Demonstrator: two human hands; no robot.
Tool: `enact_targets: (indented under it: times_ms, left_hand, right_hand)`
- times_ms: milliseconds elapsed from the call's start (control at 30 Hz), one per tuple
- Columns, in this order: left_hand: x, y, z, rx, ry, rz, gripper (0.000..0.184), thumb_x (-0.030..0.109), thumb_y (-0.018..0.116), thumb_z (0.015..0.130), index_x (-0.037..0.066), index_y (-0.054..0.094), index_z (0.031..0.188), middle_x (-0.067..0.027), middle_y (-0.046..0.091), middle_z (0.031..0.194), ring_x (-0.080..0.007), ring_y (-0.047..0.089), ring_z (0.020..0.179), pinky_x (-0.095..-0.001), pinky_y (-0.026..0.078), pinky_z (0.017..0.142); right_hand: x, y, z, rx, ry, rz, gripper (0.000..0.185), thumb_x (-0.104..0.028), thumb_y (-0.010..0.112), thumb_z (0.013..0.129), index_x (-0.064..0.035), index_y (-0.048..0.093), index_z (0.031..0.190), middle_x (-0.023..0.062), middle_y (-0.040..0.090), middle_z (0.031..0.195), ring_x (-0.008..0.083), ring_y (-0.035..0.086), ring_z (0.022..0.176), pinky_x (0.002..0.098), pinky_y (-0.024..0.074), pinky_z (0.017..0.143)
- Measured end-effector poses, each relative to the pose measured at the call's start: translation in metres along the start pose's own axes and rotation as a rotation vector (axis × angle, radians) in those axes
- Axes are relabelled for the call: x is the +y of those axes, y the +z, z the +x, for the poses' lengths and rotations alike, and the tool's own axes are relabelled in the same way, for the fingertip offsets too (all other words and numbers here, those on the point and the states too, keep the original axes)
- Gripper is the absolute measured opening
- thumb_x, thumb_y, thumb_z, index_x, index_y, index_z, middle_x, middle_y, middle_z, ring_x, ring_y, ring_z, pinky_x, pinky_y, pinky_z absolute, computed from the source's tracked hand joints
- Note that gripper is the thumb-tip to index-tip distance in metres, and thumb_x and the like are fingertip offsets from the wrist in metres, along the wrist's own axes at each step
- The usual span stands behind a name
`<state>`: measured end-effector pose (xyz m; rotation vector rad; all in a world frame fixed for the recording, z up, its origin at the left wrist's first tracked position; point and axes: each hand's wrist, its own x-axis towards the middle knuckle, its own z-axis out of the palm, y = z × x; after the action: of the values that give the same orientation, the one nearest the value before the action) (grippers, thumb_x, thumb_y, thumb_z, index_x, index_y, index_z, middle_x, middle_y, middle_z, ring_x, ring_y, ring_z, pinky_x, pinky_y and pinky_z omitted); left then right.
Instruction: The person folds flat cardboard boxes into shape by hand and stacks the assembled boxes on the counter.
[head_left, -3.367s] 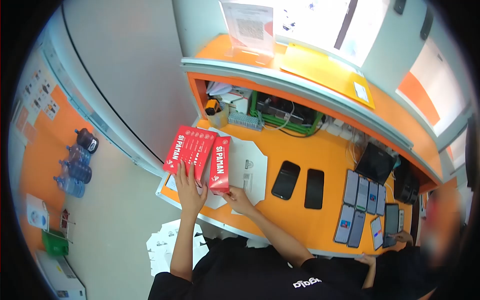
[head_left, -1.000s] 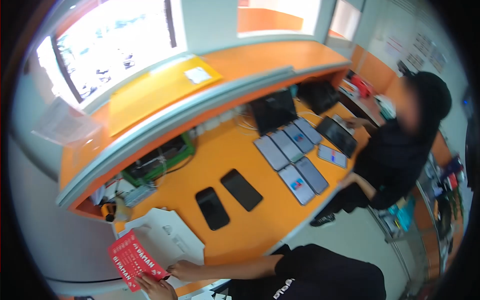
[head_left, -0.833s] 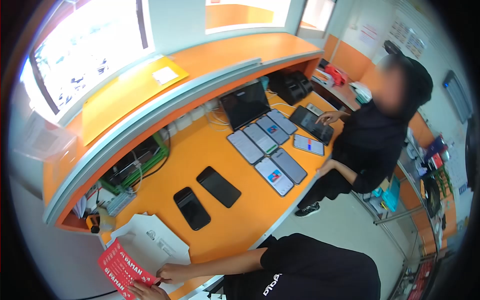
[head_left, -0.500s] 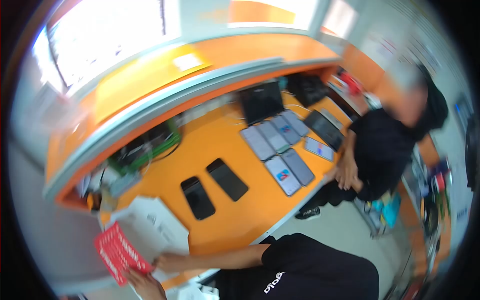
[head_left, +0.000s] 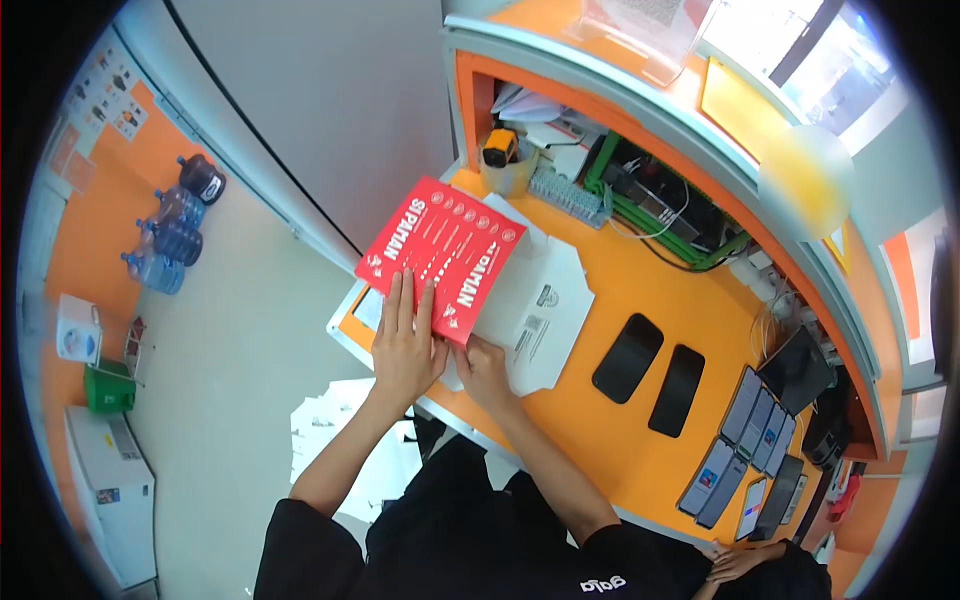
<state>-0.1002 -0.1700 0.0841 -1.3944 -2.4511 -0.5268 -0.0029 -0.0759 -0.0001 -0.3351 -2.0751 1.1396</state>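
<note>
A cardboard box, printed red outside and white inside, is partly folded near the table's left end. Its white panel spreads over the tabletop. My left hand lies over the red panel's near edge, fingers extended on the print and thumb at the edge, gripping it. Close beside it, my right hand pinches the box's near corner where red meets white; its fingertips are partly hidden. Two dark phones, one wider and one narrower, lie right of the box.
Several phones and a dark tablet are grouped farther right, near another person's hands. Under the shelf sit a green-framed unit with cables and a cup. White cut cardboard sheets are below the table edge.
My view has swung left toward the table's end and the floor. The red panel, formerly at the lower left, now shows larger near the middle, with both hands still at its edge.
</note>
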Motion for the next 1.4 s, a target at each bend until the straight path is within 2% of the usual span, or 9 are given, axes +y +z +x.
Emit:
enact_targets:
  times_ms: [67,167,467,1000,1067,1200,1300,1333,1400]
  left_hand:
    - [0.001,0.013,-0.008,0.009,-0.051,-0.058,0.079,0.017,0.070,0.068,0.003,0.041,0.140,-0.0224,0.034,0.148,-0.0397,0.035,0.136,-0.0479,0.037,0.106]
    - [-0.001,0.028,-0.008,0.142,-0.109,-0.197,0.082,0.018,0.069,0.066,0.004,0.037,0.141,-0.0157,0.032,0.151,-0.0324,0.028,0.141,-0.0522,0.011,0.115]
    - [-0.001,0.042,-0.006,0.207,-0.110,-0.273,0.082,0.012,0.072,0.063,0.005,0.038,0.137,-0.0156,0.034,0.149,-0.0332,0.027,0.140,-0.0533,0.013,0.115]
    - [-0.002,0.044,-0.005,0.174,-0.077,-0.142,0.084,0.004,0.071,0.064,0.003,0.033,0.139,-0.0188,0.032,0.147,-0.0394,0.027,0.138,-0.0517,0.023,0.113]
    - [0.000,0.043,-0.006,0.167,-0.094,-0.183,0.078,0.008,0.066,0.067,0.002,0.034,0.139,-0.0182,0.030,0.150,-0.0357,0.026,0.140,-0.0561,0.016,0.112]
    - [-0.001,0.006,0.000,0.038,-0.073,-0.085,0.084,0.020,0.074,0.069,0.006,0.035,0.141,-0.0173,0.030,0.150,-0.0330,0.029,0.139,-0.0549,0.021,0.109]
    - [-0.018,-0.027,0.013,-0.321,0.115,0.188,0.090,0.056,0.073,0.069,0.025,0.038,0.145,-0.0122,0.032,0.150,-0.0239,0.035,0.136,-0.0532,0.025,0.105]
    - [-0.028,-0.027,0.020,-0.292,0.123,0.197,0.090,0.056,0.073,0.069,0.025,0.038,0.145,-0.0122,0.032,0.150,-0.0239,0.035,0.136,-0.0532,0.025,0.105]
    - [-0.043,-0.028,0.037,-0.295,0.456,0.193,0.085,0.061,0.064,0.074,0.027,0.035,0.146,-0.0041,0.032,0.152,-0.0180,0.036,0.136,-0.0551,0.023,0.107]
  right_hand:
    - [0.002,-0.002,-0.003,-0.036,0.024,0.006,0.010,0.003,0.060,0.083,0.0036,0.063,0.093,0.0189,0.066,0.083,0.0367,0.065,0.074,0.0400,0.0530,0.063]
    - [0.006,-0.007,0.003,-0.062,0.070,0.061,0.011,0.001,0.061,0.085,0.0040,0.063,0.095,0.0200,0.066,0.086,0.0367,0.066,0.077,0.0394,0.0530,0.064]
    - [0.003,-0.026,0.016,-0.260,0.116,0.025,0.015,-0.002,0.057,0.089,0.0048,0.062,0.101,0.0210,0.066,0.088,0.0388,0.064,0.079,0.0422,0.0518,0.069]
    - [0.017,0.001,0.014,-0.156,0.085,0.129,0.018,-0.001,0.058,0.086,0.0043,0.063,0.102,0.0218,0.066,0.089,0.0390,0.065,0.080,0.0427,0.0527,0.070]
    - [0.017,0.000,0.009,-0.133,0.066,0.090,0.017,-0.003,0.059,0.087,0.0039,0.064,0.102,0.0209,0.067,0.087,0.0377,0.067,0.077,0.0415,0.0529,0.069]
    - [0.007,-0.011,0.019,-0.278,0.085,0.135,0.020,-0.004,0.057,0.089,0.0053,0.058,0.107,0.0242,0.064,0.097,0.0431,0.062,0.087,0.0455,0.0516,0.074]
    - [-0.005,-0.019,0.010,-0.229,0.038,0.150,0.021,-0.007,0.055,0.092,0.0054,0.056,0.109,0.0252,0.063,0.101,0.0433,0.061,0.090,0.0458,0.0508,0.075]
    - [-0.006,-0.021,0.011,-0.192,0.029,0.122,0.022,-0.009,0.055,0.094,0.0053,0.056,0.110,0.0256,0.062,0.103,0.0432,0.061,0.092,0.0457,0.0505,0.075]
    - [-0.007,-0.024,0.013,-0.219,0.045,0.135,0.021,-0.008,0.054,0.094,0.0055,0.056,0.111,0.0254,0.062,0.103,0.0432,0.061,0.092,0.0457,0.0503,0.075]
